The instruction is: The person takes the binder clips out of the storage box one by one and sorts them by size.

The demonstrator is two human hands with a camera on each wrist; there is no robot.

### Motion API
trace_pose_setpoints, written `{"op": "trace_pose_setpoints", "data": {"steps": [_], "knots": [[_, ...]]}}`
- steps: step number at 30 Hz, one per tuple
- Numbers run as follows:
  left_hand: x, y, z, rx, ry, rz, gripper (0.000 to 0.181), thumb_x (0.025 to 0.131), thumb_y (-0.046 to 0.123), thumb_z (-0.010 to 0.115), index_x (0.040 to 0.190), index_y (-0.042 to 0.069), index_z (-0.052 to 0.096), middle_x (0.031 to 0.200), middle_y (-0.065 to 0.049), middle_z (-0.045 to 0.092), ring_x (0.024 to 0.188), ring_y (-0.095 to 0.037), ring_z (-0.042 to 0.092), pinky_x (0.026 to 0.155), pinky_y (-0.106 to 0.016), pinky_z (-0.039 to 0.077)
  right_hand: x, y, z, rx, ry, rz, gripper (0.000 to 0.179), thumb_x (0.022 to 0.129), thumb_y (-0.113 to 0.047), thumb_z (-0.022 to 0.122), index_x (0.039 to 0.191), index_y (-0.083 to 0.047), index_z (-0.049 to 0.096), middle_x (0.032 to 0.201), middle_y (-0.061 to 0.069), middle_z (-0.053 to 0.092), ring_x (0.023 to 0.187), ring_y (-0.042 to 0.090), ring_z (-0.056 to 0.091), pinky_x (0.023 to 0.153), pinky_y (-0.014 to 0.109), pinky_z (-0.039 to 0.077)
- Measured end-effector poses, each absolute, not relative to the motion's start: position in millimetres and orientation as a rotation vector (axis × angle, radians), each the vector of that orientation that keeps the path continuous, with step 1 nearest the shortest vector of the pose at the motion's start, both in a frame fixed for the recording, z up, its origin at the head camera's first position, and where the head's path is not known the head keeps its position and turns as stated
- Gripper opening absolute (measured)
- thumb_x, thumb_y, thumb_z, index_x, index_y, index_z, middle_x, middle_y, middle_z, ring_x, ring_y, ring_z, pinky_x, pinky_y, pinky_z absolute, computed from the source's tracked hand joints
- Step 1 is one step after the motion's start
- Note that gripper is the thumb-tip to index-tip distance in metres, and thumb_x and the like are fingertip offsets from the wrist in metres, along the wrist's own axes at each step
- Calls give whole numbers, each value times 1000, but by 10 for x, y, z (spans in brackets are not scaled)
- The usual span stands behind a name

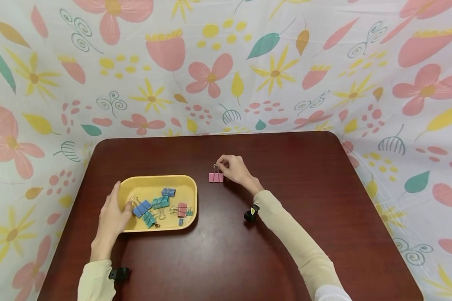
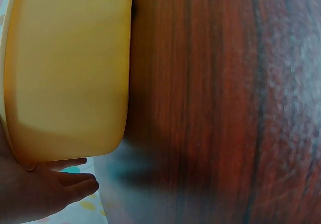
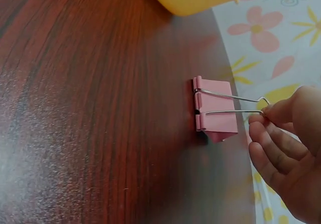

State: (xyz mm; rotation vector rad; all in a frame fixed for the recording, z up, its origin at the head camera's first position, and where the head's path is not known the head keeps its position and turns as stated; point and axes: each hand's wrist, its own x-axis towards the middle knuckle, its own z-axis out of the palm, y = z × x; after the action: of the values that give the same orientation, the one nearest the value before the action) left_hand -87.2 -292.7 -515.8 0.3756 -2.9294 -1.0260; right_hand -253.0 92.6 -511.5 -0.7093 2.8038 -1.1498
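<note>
In the head view, my right hand (image 1: 234, 169) pinches the wire handle of a pink binder clip (image 1: 216, 177) to the right of the yellow tray (image 1: 193, 200). In the right wrist view, thumb and fingertips meet at the end of the handle, and the pink body points toward the tabletop. My left hand (image 1: 112, 216) grips the tray's left end, thumb over the rim and fingers along the outer wall. Inside the tray lie several binder clips: a large blue clip (image 1: 142, 208), teal clips (image 1: 160, 202), a small blue clip (image 1: 168, 192) and a red-pink clip (image 1: 182, 210).
A dark reddish-brown wooden table (image 1: 218, 259) carries the tray. Behind and beside it hangs a white cloth (image 1: 248, 79) printed with flowers and leaves. A small black wrist device (image 1: 251, 213) sits at the right sleeve, another black device (image 1: 119, 274) at the left sleeve.
</note>
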Motion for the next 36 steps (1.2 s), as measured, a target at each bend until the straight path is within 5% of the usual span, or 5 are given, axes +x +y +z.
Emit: {"op": "trace_pose_setpoints", "data": {"steps": [11,24,36], "knots": [[-805,-2930,-5209,380,-2928,-1027,79,99,16,55,165,16,11,151,-35,38,131,-62,40,103,-73,35,-2521,838,-4939,-757,2842,-1337,12,96,-15,68,103,-7,73,89,6,76,74,17,69,70,30,57],[-882,-2946,-5157,374,-2935,-1014,79,100,19,56,164,18,11,150,-36,39,129,-63,41,101,-74,35,-2320,92,-4395,-825,2541,-1571,13,97,-15,66,106,-7,73,92,7,75,75,12,67,67,22,54],[-883,-2940,-5163,389,-2932,-1026,79,99,18,56,164,18,12,147,-37,40,128,-63,42,100,-74,35,-2196,-398,-4470,-946,2462,-1440,12,97,-16,68,105,-12,75,94,4,76,77,9,67,68,17,52]]}}
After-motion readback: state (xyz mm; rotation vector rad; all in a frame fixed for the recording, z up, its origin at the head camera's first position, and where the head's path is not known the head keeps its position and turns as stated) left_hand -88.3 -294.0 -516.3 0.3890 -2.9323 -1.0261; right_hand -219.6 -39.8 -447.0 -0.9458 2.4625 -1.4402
